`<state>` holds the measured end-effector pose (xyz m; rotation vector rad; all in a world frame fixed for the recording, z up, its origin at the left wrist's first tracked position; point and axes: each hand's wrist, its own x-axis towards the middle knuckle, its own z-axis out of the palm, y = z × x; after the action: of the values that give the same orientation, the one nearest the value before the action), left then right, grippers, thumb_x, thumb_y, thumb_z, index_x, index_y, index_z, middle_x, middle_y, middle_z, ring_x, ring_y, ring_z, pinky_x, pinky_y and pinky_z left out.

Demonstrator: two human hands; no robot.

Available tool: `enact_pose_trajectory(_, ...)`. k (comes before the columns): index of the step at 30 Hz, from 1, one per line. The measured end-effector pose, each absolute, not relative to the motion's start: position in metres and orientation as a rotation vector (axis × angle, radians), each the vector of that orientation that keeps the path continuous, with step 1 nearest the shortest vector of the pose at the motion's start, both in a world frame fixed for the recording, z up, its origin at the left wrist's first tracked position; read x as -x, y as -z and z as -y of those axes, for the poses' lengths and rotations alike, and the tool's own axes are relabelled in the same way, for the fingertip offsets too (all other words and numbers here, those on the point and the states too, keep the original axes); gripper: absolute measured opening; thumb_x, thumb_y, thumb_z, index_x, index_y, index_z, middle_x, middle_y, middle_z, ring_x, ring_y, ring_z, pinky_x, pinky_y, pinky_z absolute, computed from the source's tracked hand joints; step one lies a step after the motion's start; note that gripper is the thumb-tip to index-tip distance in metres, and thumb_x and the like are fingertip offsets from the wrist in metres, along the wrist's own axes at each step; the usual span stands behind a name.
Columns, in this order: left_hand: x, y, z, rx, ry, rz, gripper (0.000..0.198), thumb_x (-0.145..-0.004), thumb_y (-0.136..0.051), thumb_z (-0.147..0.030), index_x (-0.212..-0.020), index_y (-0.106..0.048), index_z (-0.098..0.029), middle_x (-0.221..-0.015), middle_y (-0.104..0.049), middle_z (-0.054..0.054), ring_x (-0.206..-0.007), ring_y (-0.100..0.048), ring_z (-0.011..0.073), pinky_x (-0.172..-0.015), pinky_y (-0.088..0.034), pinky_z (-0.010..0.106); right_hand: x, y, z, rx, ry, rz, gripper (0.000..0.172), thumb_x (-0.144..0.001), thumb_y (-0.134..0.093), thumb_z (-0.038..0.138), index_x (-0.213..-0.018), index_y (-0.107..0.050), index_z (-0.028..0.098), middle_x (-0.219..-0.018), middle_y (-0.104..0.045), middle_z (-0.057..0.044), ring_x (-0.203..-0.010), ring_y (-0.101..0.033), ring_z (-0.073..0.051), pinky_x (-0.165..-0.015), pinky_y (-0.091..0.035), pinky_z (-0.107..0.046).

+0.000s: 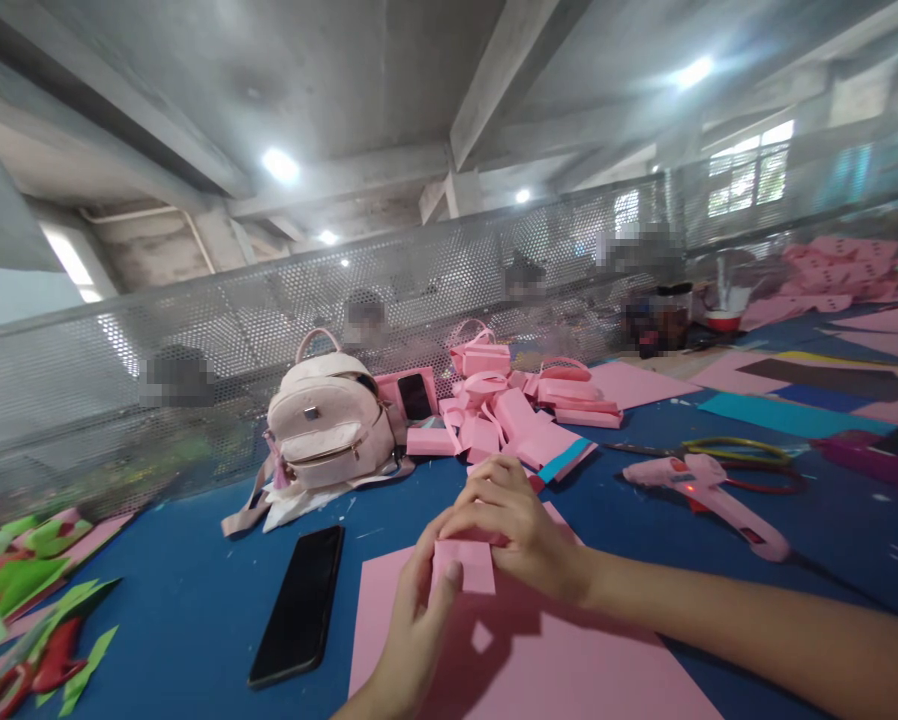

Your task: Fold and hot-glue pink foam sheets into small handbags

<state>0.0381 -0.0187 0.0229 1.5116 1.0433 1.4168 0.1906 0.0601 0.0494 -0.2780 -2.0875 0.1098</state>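
— Where is the piece, from your end?

— I see the small pink paper piece [464,565] just above the large pink sheet [554,660] on the blue table [186,590], between my two hands. My left hand [415,625] pinches its lower left corner with the thumb flat on the face. My right hand [513,525] curls over the top edge, fingers closed on it. Both hands are together, clamped on the same piece.

— How do you think it handles?

— I judge it very light and thin, card or craft paper. It looks stiff enough to hold a flat face, but easy to crease or dent under a hard pinch. The surface seems matte, so I doubt it slips.

— Best place to hold it?

— By the edges and corners, with thumb opposite fingers and light pressure. I can't tell whether it's folded double; the right fingers hide the top.

— Anything close by?

— A black phone [299,605] lies just left of the sheet. A glue gun [708,490] rests to the right, well apart from my hands. A pile of pink folded pieces [516,415] and a pink backpack [329,420] sit farther back.
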Motion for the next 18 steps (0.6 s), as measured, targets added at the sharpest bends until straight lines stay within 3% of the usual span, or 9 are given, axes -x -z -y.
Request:
enact_pose_trajectory(10, -0.0367, -0.0228, 0.017, -1.492, -1.421, -1.06, 0.048, -0.094, -0.051, -0.051, -0.132, -0.059, -0.023, -0.139, -0.059, 0.009, -0.131, -0.05, 0.028, -0.113, -0.037, 0.04, -0.1884, -0.0498, -0.057, 0.29, -0.133, 2.059, 0.017, -0.097, -0.055, 0.024, -0.088, -0.07, 0.024, -0.079, -0.064, 0.0, -0.083, -0.051, -0.019, -0.089, -0.035, -0.04)
enact_pose_trajectory(18, -0.0383, -0.0266, 0.0192, -1.436, -1.437, -1.082, 0.048, -0.092, -0.054, -0.053, -0.129, -0.062, -0.022, -0.135, -0.062, 0.009, -0.127, -0.054, 0.0294, -0.11, -0.041, 0.041, -0.1901, -0.046, -0.0622, 0.299, -0.083, 2.131, 0.014, -0.096, -0.054, 0.023, -0.093, -0.068, 0.024, -0.087, -0.065, -0.001, -0.088, -0.051, -0.02, -0.089, -0.035, -0.04)
